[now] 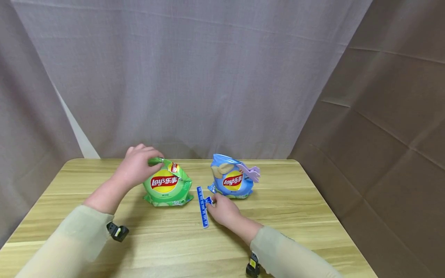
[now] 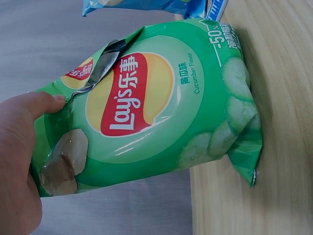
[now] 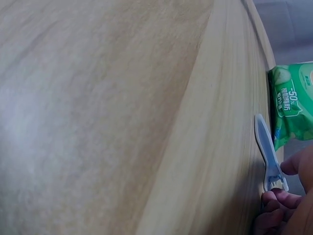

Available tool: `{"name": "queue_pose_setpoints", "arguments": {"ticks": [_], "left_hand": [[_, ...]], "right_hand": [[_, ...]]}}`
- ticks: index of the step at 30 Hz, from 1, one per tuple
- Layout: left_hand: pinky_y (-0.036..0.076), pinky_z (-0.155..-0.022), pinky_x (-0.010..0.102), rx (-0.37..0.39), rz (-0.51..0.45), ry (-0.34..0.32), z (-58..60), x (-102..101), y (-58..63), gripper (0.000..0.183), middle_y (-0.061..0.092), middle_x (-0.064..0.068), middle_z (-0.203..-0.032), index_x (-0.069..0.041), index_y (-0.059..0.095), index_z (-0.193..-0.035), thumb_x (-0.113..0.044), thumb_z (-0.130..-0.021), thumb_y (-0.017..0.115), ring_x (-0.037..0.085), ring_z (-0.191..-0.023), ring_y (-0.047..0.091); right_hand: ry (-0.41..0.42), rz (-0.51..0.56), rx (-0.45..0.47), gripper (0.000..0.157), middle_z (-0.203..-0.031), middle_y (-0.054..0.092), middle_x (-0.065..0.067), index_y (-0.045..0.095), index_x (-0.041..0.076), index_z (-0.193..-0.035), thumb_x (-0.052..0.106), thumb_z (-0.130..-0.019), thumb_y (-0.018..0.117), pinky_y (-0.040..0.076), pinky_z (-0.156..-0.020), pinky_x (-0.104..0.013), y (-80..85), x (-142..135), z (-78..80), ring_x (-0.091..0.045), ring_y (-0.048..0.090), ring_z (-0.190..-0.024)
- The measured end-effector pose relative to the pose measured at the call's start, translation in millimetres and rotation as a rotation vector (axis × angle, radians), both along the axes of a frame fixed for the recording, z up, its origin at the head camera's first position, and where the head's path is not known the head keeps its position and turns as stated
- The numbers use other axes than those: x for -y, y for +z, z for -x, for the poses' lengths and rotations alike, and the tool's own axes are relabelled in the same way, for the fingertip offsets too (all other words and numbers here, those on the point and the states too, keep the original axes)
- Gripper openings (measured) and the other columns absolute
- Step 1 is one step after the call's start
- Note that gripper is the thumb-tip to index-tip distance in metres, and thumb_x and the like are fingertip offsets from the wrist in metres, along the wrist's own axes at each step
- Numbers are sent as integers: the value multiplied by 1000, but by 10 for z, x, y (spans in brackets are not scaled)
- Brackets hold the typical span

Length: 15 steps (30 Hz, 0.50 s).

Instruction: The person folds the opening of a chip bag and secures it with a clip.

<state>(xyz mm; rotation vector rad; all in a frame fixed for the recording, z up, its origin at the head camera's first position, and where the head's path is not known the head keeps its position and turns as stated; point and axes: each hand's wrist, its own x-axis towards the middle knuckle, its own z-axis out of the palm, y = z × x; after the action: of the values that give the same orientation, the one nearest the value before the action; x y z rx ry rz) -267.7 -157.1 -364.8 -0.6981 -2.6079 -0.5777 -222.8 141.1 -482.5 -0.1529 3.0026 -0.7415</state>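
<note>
My left hand [image 1: 139, 166] grips the folded top of a green Lay's chip bag [image 1: 167, 189] at its upper left corner. In the left wrist view, the thumb presses on the fold and the silvery inside of the bag's top shows. The bag stands upright on its lower edge, cucumber slices printed on its front. To its right, my right hand [image 1: 225, 211] pinches the short handle of a blue bag clip [image 1: 202, 208], whose long toothed bar points towards the back. The right wrist view shows fingers and thumb at the clip's handle end.
Just behind my right hand stands a blue Lay's chip bag [image 1: 229, 181] with a purple hand-shaped clip [image 1: 250, 172] on its upper right corner. The wooden table [image 1: 167, 247] ends at a grey curtain [image 1: 194, 85] behind and a brown cloth wall [image 1: 382, 127] on the right.
</note>
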Motion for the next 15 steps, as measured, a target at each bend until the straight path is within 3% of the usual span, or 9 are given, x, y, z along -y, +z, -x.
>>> {"name": "queue_pose_setpoints", "arguments": {"ticks": [9,15], "left_hand": [[32,-85,41,6,8,6,-18,20,-7,19,71,1,-106,-15,74,-104,-25,-88,74,20,-96,53],[32,-85,42,6,12,3,-15,15,-10,20,72,1,-107,-15,74,-105,-26,-89,73,21,-97,53]], "right_hand": [[-3,40,35,20,-77,56,1,61,12,-98,30,-94,65,46,-67,-38,0,45,-1,-17,53,-72],[19,54,6,15,-78,52,1,61,13,-97,28,-94,65,42,-63,-34,28,66,-3,-16,49,-70]]}}
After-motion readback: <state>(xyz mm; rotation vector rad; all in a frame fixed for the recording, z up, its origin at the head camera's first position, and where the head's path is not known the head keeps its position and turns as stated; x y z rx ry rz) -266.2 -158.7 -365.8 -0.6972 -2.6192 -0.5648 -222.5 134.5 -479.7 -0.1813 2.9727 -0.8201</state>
